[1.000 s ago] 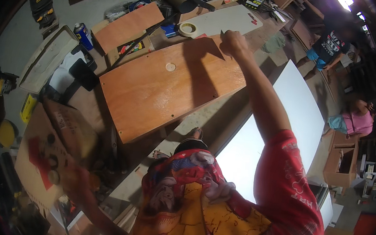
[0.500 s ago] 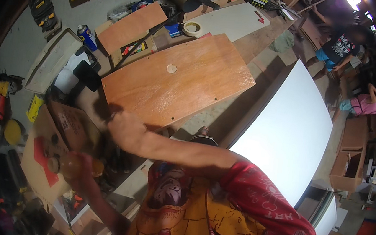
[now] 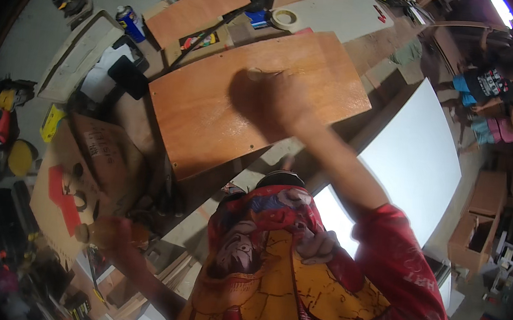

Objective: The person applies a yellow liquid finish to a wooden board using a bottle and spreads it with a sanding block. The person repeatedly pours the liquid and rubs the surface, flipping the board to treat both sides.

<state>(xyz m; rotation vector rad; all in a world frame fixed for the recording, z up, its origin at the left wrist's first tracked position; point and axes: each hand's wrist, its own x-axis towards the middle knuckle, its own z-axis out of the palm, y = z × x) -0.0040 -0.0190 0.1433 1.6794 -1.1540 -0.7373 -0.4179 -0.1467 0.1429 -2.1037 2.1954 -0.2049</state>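
An orange-brown wooden panel (image 3: 205, 117) with a glossy, wet-looking surface lies tilted across the bench, with small dark holes along its edges. My right hand (image 3: 285, 97) is over the middle of it, smeared by motion, its fingers curled down close to the surface. Whatever they hold, if anything, is hidden under the hand, and a dark shadow falls beside it. Low on the left, my left hand (image 3: 122, 233) is wrapped round a bottle (image 3: 93, 234) of amber liquid, held on its side away from the panel.
A large white sheet (image 3: 416, 158) stands right of the panel. Beyond it lie a smaller wood piece (image 3: 197, 13), a tape roll (image 3: 284, 18) and a blue spray can (image 3: 130, 23). A cardboard box (image 3: 60, 183) is at left. Two people (image 3: 489, 91) are at the far right.
My right hand has moved from the panel's near left corner, rightward and away, to its middle. The bottle in my left hand has shifted slightly lower in the view.
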